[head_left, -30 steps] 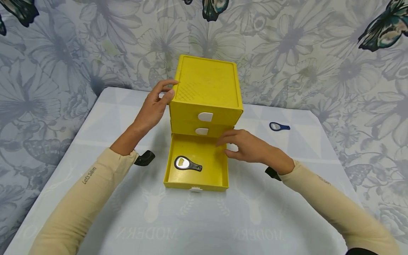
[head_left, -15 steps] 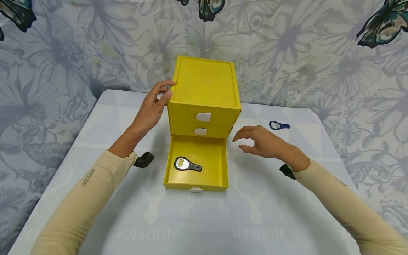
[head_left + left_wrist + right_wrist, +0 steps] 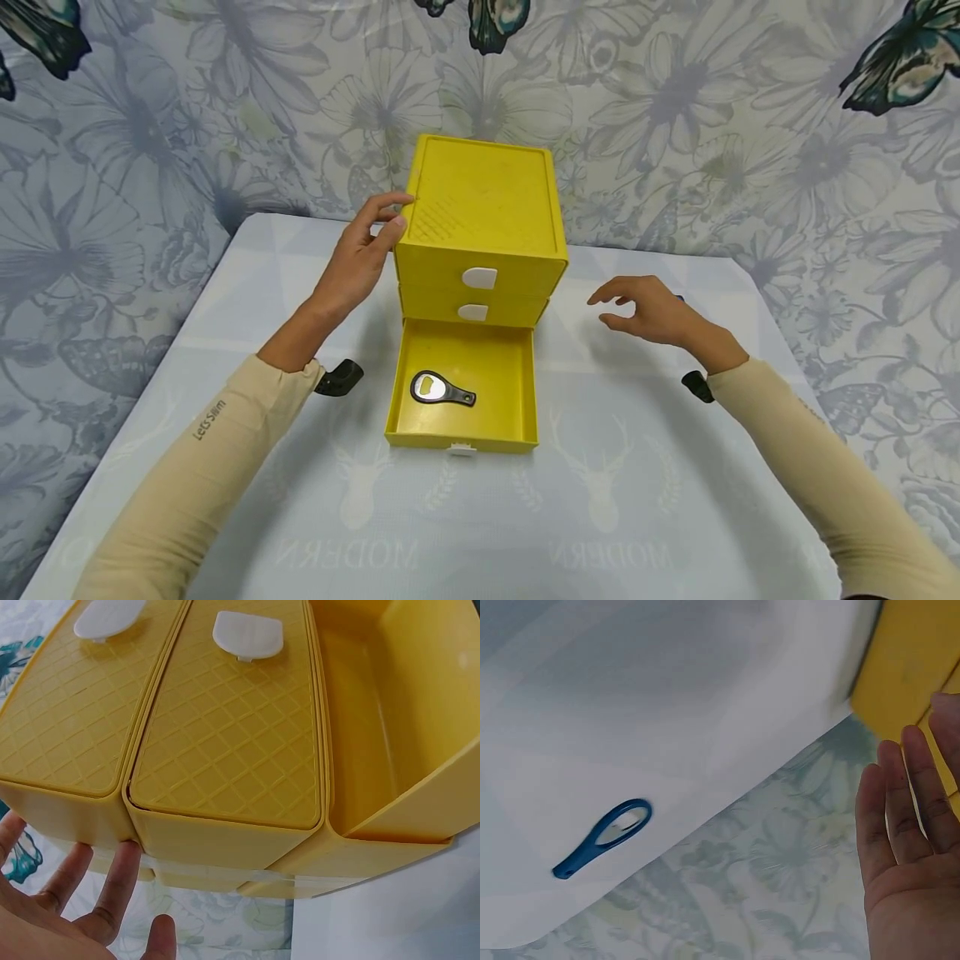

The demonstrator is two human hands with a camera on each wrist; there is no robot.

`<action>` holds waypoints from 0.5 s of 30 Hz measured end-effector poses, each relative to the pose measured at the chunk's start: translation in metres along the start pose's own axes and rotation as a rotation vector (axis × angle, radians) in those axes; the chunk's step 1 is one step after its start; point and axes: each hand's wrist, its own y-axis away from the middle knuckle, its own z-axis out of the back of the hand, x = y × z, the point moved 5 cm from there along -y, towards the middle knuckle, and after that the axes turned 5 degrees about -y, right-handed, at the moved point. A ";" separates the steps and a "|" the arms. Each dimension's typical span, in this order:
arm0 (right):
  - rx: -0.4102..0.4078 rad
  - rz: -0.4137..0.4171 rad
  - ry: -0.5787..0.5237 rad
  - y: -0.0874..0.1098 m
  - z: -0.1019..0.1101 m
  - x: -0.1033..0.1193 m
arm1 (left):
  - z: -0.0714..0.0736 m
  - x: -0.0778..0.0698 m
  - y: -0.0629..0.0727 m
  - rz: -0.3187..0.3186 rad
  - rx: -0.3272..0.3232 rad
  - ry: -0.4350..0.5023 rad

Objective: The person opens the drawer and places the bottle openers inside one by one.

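A yellow three-drawer box point(image 3: 487, 200) stands on the table with its bottom drawer point(image 3: 498, 392) pulled out. Inside that drawer lies a black bottle opener point(image 3: 450, 392). My left hand point(image 3: 358, 262) touches the box's left side near the top edge; the left wrist view has its fingertips against the side wall, fingers extended. To the right of the box, my right hand point(image 3: 652, 312) is in the air with loosely bent fingers and nothing in it. A blue bottle opener point(image 3: 594, 844) lies on the table near its edge; in the head view the right hand mostly covers it.
The upper two drawers are closed, each with a white tab such as the top tab point(image 3: 480, 277). Behind the table point(image 3: 465, 517) rises a flower-patterned wall covering point(image 3: 675, 150). Black wrist mounts point(image 3: 340, 378) stick out from both sleeves.
My right hand has moved right, away from the open drawer, and now overlaps the blue bottle opener in the head view. The left hand stays at the box, and the black bottle opener lies still.
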 end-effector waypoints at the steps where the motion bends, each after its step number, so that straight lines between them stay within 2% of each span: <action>1: -0.002 -0.017 0.001 0.001 0.001 -0.006 | 0.000 0.000 0.000 0.001 0.001 0.000; 9: -0.017 -0.140 0.038 0.004 0.010 -0.047 | 0.000 0.000 0.000 0.002 0.001 -0.013; 15: -0.008 -0.207 0.030 0.005 0.013 -0.070 | 0.001 -0.001 0.000 -0.005 0.002 -0.005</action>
